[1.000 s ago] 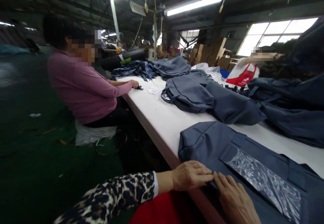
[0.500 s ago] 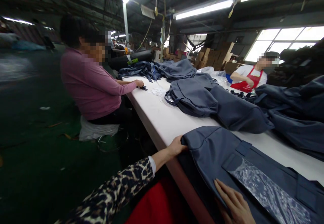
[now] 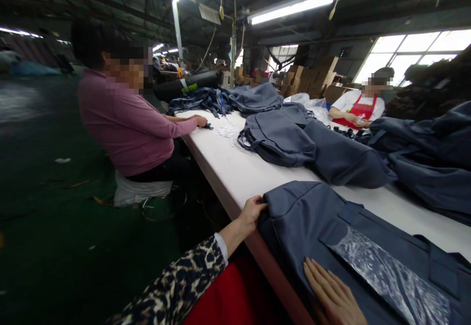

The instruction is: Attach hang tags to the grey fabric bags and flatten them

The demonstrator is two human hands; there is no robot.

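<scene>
A dark blue bag [image 3: 294, 222] lies across the near edge of the white table, partly hanging over it. My left hand [image 3: 253, 213] grips the bag's far left corner, its fingertips partly hidden behind the fabric. Flat against the bag's near side rests my right hand [image 3: 331, 290], fingers stretched out and touching the material. A clear plastic-covered strip [image 3: 390, 276] runs along the bag's upper face, beside my right hand. Part of the bag is cut off at the lower right.
More dark blue bags [image 3: 279, 138] lie on the white table [image 3: 217, 161]. A co-worker in a pink top [image 3: 125, 119] sits at the left edge, handling small dark pieces. Another in a red apron [image 3: 358, 109] stands across the table. Cardboard boxes [image 3: 320, 77] are stacked behind.
My right hand has shifted slightly left and lies flatter on the bag. My left hand keeps its hold on the corner. The co-worker across the table has brought both hands together.
</scene>
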